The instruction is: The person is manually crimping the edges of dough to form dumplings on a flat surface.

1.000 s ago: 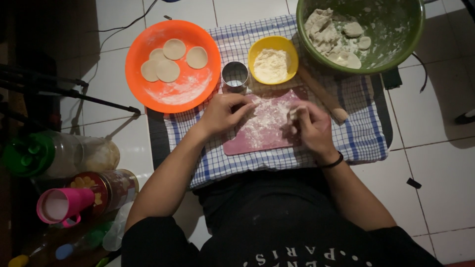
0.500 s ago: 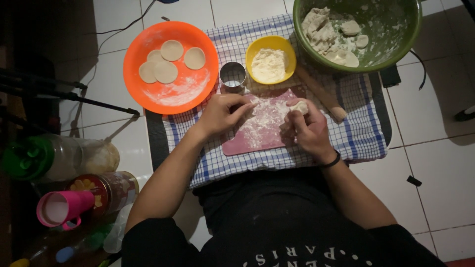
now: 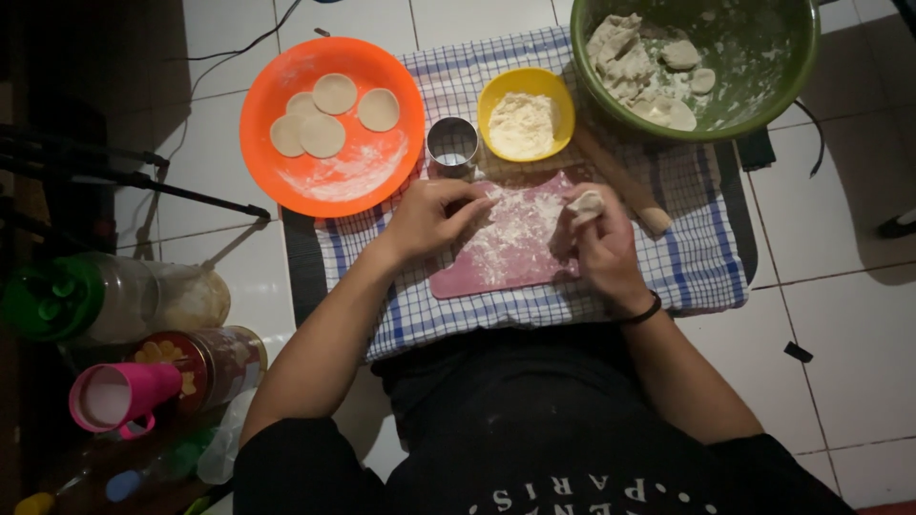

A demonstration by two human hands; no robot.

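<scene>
A pink floured board (image 3: pixel 515 243) lies on a blue checked cloth (image 3: pixel 706 257) on the tiled floor. My right hand (image 3: pixel 603 246) grips a small lump of dough (image 3: pixel 585 205) over the board's right edge. My left hand (image 3: pixel 434 217) rests on the board's left edge, fingers curled, holding nothing visible. A metal ring cutter (image 3: pixel 451 145) stands just beyond my left hand. A wooden rolling pin (image 3: pixel 630 189) lies partly hidden behind my right hand.
An orange plate (image 3: pixel 286 76) with several cut dough rounds sits at the back left. A yellow bowl of flour (image 3: pixel 525 119) and a green bowl with dough scraps (image 3: pixel 792 67) stand behind the board. Jars and a pink cup (image 3: pixel 119 396) crowd the left.
My right hand has lifted the dough lump off the board and closed around it. My left hand has stayed at the board's left edge.
</scene>
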